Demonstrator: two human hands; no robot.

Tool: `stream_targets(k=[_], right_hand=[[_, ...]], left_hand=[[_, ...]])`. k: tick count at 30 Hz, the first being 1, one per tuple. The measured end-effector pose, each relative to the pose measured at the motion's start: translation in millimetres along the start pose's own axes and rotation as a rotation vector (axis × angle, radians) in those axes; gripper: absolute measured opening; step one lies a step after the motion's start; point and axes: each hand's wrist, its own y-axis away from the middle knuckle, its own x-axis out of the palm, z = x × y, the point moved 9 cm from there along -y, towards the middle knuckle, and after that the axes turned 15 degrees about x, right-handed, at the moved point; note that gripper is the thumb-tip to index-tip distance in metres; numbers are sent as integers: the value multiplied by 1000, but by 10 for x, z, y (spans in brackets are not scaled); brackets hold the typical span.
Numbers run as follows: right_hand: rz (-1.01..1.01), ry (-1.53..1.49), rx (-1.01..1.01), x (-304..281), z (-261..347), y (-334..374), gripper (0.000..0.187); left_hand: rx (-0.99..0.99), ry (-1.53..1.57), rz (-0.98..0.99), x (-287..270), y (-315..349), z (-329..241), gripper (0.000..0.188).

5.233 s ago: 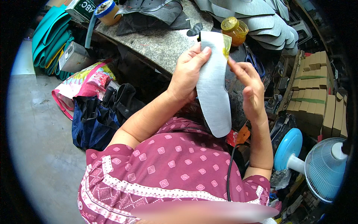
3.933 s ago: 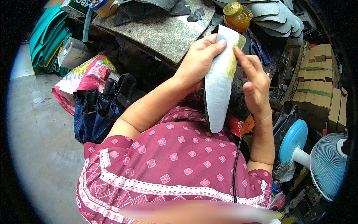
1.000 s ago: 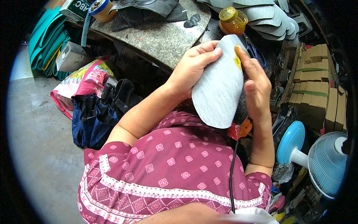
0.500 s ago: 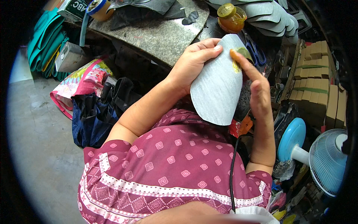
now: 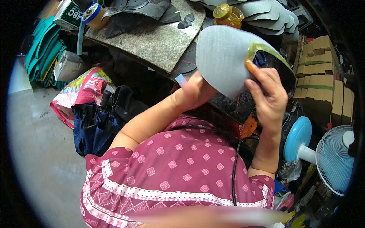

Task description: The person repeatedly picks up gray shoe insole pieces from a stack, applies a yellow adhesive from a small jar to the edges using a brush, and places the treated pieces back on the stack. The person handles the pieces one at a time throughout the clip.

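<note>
A grey rounded sheet piece, cut somewhat like an insole, is raised in front of me. A yellow-green coated band runs along its curved right edge. My right hand grips the piece near that band, its thumb and orange-smeared index finger at the edge. My left hand is under the lower left edge; it is blurred and its fingers are hidden behind the sheet. Close behind the piece stands a jar of amber glue. Blue scissor handles show partly past the curved edge.
A stone slab on the bench carries black cut pieces and a blue-rimmed tub. Similar grey pieces are stacked at the far right. A fan and cardboard pieces are on the right, bags left.
The grey piece has been turned, its wide end swinging from the bottom to the upper left. My left hand has moved down from its upper edge; my right hand has shifted slightly right and down.
</note>
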Motion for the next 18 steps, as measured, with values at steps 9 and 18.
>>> stream_targets(k=[9,18], right_hand=[[-130,400,-108,266,-137,-54,55],[-119,529,-261,365,13,139,59]], left_hand=[[-59,58,-447,-348,38,65,47],[-56,-20,-501,-510,-57,35,49]])
